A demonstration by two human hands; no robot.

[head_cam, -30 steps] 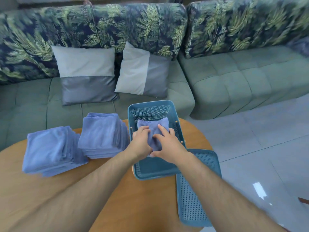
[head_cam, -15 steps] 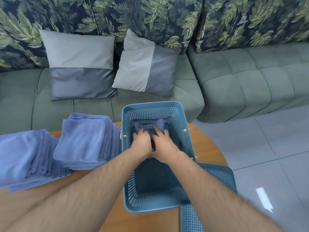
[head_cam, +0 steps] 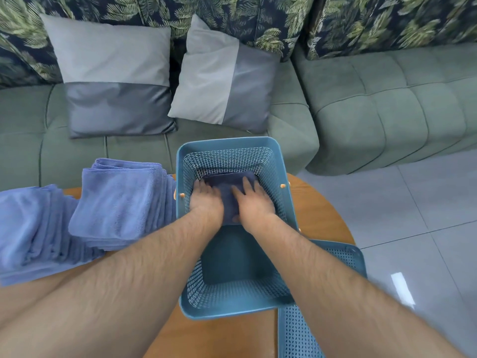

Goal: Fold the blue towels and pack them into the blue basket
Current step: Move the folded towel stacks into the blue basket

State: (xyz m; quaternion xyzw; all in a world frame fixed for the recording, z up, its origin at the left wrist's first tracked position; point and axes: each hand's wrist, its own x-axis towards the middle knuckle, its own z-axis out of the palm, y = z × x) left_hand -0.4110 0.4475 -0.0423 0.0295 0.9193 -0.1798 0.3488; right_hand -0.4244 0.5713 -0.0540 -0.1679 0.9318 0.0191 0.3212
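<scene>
My left hand (head_cam: 205, 200) and right hand (head_cam: 251, 202), fingers straight, press one folded towel (head_cam: 228, 182) into the far end of the basket (head_cam: 227, 143); two stacks (head_cam: 121, 202) at the left edge of the surface (head_cam: 317, 210) await packing.

Your blue basket (head_cam: 227, 143) is a deep rectangular plastic tub with perforated walls, standing upright and open on the tabletop (head_cam: 317, 210). One folded towel (head_cam: 228, 188), dark in the basket's shade, lies flat on its floor against the far wall, pressed under your left hand (head_cam: 206, 200) and right hand (head_cam: 254, 202). Two stacks of folded light-blue towels sit left of it: the nearer stack (head_cam: 121, 202) just beside its left wall, the other stack (head_cam: 25, 228) further left.
</scene>
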